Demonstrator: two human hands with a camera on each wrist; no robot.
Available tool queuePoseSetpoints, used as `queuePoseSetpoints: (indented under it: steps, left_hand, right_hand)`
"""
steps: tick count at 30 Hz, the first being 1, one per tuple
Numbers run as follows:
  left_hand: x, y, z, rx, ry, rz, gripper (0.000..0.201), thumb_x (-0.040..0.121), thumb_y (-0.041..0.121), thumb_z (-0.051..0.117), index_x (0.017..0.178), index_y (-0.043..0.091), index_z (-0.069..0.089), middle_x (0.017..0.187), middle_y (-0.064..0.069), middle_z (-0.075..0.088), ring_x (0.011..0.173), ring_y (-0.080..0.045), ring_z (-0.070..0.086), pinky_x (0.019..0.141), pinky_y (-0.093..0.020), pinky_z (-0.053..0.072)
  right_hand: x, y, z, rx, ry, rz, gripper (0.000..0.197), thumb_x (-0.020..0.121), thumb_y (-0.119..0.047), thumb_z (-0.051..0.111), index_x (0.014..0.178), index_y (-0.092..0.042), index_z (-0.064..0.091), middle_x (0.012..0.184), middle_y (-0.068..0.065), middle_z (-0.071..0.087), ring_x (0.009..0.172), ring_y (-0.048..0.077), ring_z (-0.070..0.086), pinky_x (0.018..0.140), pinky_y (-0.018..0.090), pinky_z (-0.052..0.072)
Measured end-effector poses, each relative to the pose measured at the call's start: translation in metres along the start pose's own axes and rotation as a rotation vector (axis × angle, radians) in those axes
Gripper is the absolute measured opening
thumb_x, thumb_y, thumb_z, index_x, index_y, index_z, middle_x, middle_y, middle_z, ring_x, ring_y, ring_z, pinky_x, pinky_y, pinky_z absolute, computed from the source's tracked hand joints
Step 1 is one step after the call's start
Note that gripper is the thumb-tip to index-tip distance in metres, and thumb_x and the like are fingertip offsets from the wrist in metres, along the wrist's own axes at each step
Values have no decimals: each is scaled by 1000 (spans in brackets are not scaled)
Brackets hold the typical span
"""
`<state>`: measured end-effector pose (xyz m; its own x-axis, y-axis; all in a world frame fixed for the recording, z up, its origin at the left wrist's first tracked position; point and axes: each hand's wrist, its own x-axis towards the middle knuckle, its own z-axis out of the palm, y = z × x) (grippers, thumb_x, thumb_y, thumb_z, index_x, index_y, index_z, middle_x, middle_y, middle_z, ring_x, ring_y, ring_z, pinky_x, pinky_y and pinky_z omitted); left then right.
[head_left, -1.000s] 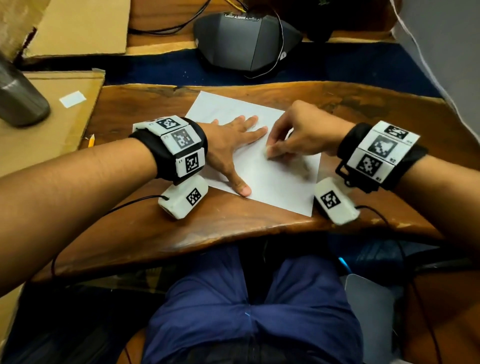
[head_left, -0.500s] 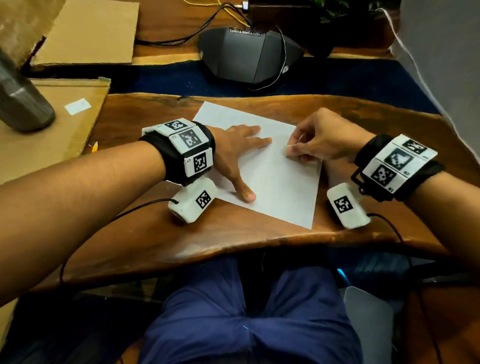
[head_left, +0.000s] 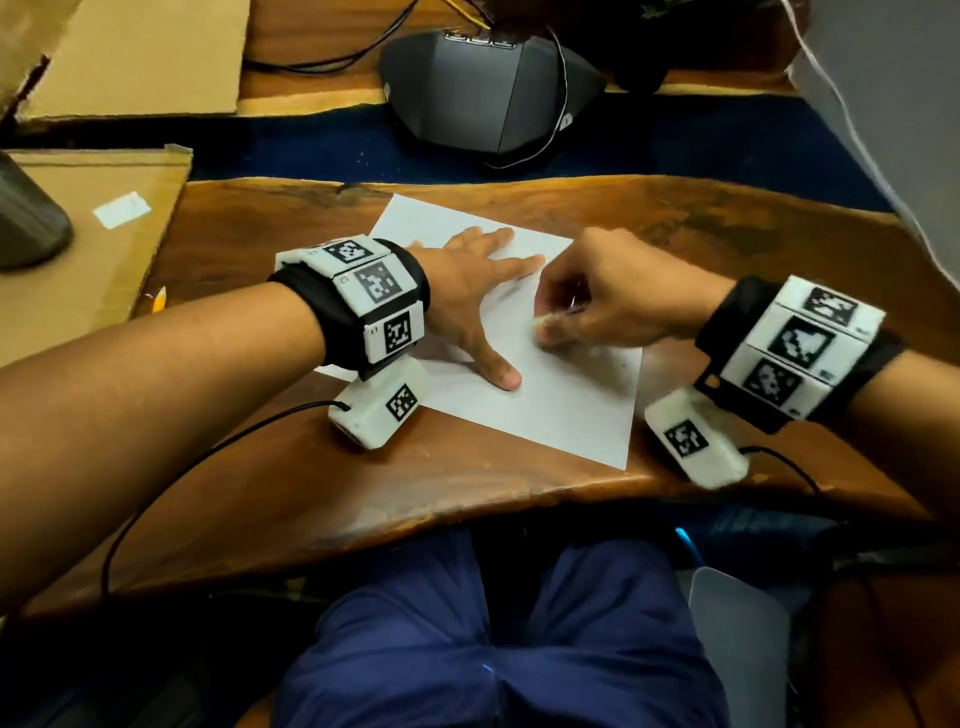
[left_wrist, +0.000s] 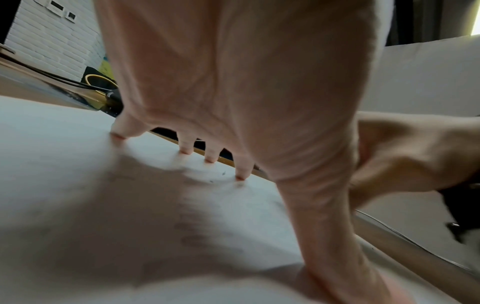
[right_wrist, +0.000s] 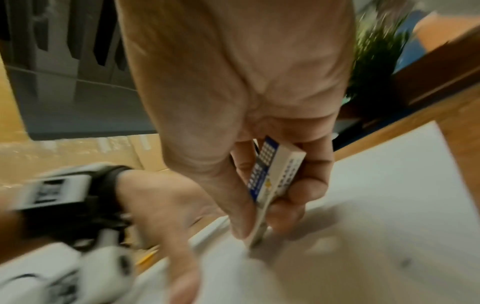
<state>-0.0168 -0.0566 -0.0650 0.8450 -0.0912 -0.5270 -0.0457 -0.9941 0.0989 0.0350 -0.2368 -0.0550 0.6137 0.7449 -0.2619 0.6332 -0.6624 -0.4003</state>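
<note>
**Held steady for rubbing out**

The left hand (head_left: 467, 296) lies spread flat on the paper (head_left: 561, 410), pinning it to the bench (head_left: 467, 493) so it cannot slide. The right hand (head_left: 608, 306) pinches an eraser (right_wrist: 271, 174), tip down on the sheet's middle, apparently to rub out faint marks.

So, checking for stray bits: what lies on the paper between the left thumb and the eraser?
Nothing but bare paper, per the head view; the left hand presses it, the right hand pinches the eraser.
</note>
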Motion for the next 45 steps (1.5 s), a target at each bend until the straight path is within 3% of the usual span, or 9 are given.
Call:
queuePoseSetpoints:
  steps: [7,12,17,22,26,31,35,40,45]
  left_hand:
    - [1,-2,2,-15,21,16,138,43,83,73,151,52,-7,164,11,-16,151,-19,-14,117,-64,8]
    - [0,-1,0,-5,4,10,141,37,85,68,151,51,-8,163,10,-18,151,-20,-14,117,-64,9]
    - [0,-1,1,-13,16,11,139,40,84,71,151,53,-7,164,11,-16,151,-19,-13,118,-63,10]
    - [-1,-1,1,-13,1,23,140,40,83,72,151,52,-8,163,11,-19,151,-18,-16,117,-64,6]
    - [-3,0,3,-15,4,35,137,44,82,74,150,54,-8,163,11,-17,151,-19,-15,117,-65,6]
    - [-12,-2,16,13,-22,118,137,42,84,74,149,55,-8,161,14,-23,149,-16,-20,117,-65,2]
    - [-14,0,19,-11,-12,112,137,43,83,75,148,58,-10,161,15,-22,149,-15,-20,116,-66,0]
    - [-13,0,18,-3,-13,113,140,36,86,71,149,55,-5,161,14,-22,149,-16,-20,116,-66,2]
    - [-15,2,17,-19,-14,106,137,42,83,75,148,57,-7,162,15,-21,149,-16,-20,116,-65,-1]
  right_hand:
    - [13,22,-20,72,149,130,10,83,-29,81,85,-20,78,80,-4,75,71,7,68,56,15,47]
    - [1,1,-4,15,-84,-26,12,81,-34,83,82,-24,77,78,-10,73,73,7,66,62,22,53]
    - [14,24,-25,72,104,110,11,81,-30,83,84,-20,79,80,-4,76,68,6,66,60,17,49]
    - [-1,6,-9,3,-85,-1,13,80,-36,83,85,-26,77,81,-12,72,75,5,65,61,16,47]
    - [8,22,-25,131,74,146,11,81,-29,84,85,-20,79,80,-3,77,70,9,70,62,19,52]
    - [-15,-9,2,-5,-90,-65,12,79,-34,83,81,-24,78,75,-10,73,68,4,64,55,16,48]
    - [-5,9,-15,152,47,130,10,79,-29,85,83,-20,80,76,-5,77,71,9,70,63,22,57]
    - [-22,-17,10,65,-36,-31,13,79,-32,84,81,-21,78,75,-8,73,69,6,66,56,16,50]
    - [-8,5,-8,192,90,140,11,78,-28,86,83,-20,81,78,-5,77,68,3,69,65,20,57]
